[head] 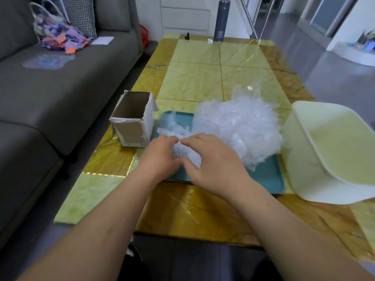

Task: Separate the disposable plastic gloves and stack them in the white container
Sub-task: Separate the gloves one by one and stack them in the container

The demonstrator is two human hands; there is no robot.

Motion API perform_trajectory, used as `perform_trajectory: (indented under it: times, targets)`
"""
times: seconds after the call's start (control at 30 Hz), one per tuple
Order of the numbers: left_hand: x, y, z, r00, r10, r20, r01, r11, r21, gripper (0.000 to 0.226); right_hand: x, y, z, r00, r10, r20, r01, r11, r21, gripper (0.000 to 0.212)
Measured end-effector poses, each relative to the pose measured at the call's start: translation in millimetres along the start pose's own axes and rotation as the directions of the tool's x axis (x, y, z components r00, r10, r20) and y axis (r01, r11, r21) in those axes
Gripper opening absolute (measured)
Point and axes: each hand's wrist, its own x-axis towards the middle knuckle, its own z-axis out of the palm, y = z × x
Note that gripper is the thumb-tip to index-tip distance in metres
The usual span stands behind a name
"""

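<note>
Coffee table (192, 82) w/ teal tray (267, 175): L hand (160, 154) & R hand (213, 159) both pinch glove clump (182, 151) beside glove pile (235, 126); white container (304, 159) sits to the right, nearer R hand

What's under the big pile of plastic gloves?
A teal tray lies under the glove pile. Its edges and near right corner show; whatever else is beneath the gloves is covered.
</note>
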Motion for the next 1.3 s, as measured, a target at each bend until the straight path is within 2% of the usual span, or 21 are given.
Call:
perform_trajectory:
  times: [0.07, 0.2, 0.4, 0.53, 0.6, 0.67, 0.77, 0.83, 0.93, 1.03, 1.1, 1.13, 1.17, 1.2, 1.23, 1.27, 1.3]
  targets:
    - [3, -6, -1, 1.0, -0.006, -0.02, 0.005, 1.0, -0.02, 0.048, 4, 16, 7, 0.989, 0.116, 0.093, -0.117, 0.993, 0.003, 0.048]
    - [3, -13, -7, 0.995, -0.012, -0.101, 0.001, 0.994, -0.114, 0.026, 9, 37, 14, 0.966, 0.237, 0.1, -0.246, 0.965, 0.088, 0.053]
    - [-8, -7, -23, 0.955, 0.035, -0.294, -0.101, 0.972, -0.213, 0.009, 12, 30, 17, 0.976, 0.216, 0.035, -0.219, 0.962, 0.161, 0.061]
    - [-22, 5, -43, 0.863, 0.033, -0.504, -0.23, 0.914, -0.334, 0.006, 6, 12, 8, 0.975, 0.208, -0.081, -0.158, 0.9, 0.406, 0.072]
    - [-29, 14, -56, 0.861, -0.088, -0.501, -0.262, 0.767, -0.585, 0.006, 3, 4, -1, 0.969, 0.222, -0.105, -0.142, 0.855, 0.498, 0.084]
    - [-35, 25, -62, 0.909, -0.229, -0.348, -0.195, 0.506, -0.84, 0.006, -1, 0, -11, 0.98, 0.187, -0.062, -0.125, 0.831, 0.542, 0.103]
    - [-36, 34, -58, 0.958, -0.258, -0.127, -0.071, 0.214, -0.974, 0.025, -7, -2, -18, 0.997, 0.069, 0.047, -0.083, 0.869, 0.488, 0.126]
    - [-35, 36, -55, 0.979, -0.201, -0.029, 0.0, 0.146, -0.989, 0.046, -8, 0, -16, 1.0, 0.015, -0.008, -0.01, 0.911, 0.413, 0.113]
    - [-39, 40, -58, 0.993, -0.076, 0.086, 0.096, 0.132, -0.987, 0.057, -9, 7, -17, 0.98, 0.007, -0.198, 0.077, 0.908, 0.413, 0.072]
    - [-39, 39, -63, 0.99, -0.021, 0.143, 0.144, 0.119, -0.982, 0.058, -11, 15, -19, 0.965, 0.01, -0.261, 0.11, 0.889, 0.444, 0.045]
    - [-36, 37, -65, 0.989, -0.085, 0.123, 0.138, 0.216, -0.967, 0.053, -11, 16, -26, 0.96, 0.113, -0.255, 0.044, 0.842, 0.538, 0.031]
    - [-35, 34, -65, 0.989, -0.135, 0.054, 0.094, 0.308, -0.947, 0.048, -11, 15, -31, 0.96, 0.154, -0.234, 0.01, 0.817, 0.577, 0.022]
    - [-34, 31, -65, 0.98, -0.183, -0.074, 0.015, 0.44, -0.898, 0.044, -11, 15, -36, 0.962, 0.179, -0.209, -0.02, 0.803, 0.596, 0.017]
    - [-33, 28, -66, 0.956, -0.192, -0.22, -0.074, 0.568, -0.82, 0.044, -11, 14, -39, 0.963, 0.203, -0.179, -0.052, 0.788, 0.614, 0.022]
    - [-33, 25, -67, 0.935, -0.148, -0.322, -0.157, 0.644, -0.749, 0.048, -12, 12, -42, 0.964, 0.232, -0.131, -0.095, 0.757, 0.646, 0.027]
    - [-34, 24, -68, 0.939, -0.071, -0.336, -0.211, 0.652, -0.728, 0.054, -12, 11, -43, 0.964, 0.259, -0.065, -0.145, 0.71, 0.689, 0.031]
    - [-37, 25, -69, 0.965, 0.022, -0.262, -0.218, 0.622, -0.752, 0.059, -13, 9, -43, 0.96, 0.281, 0.004, -0.198, 0.666, 0.72, 0.033]
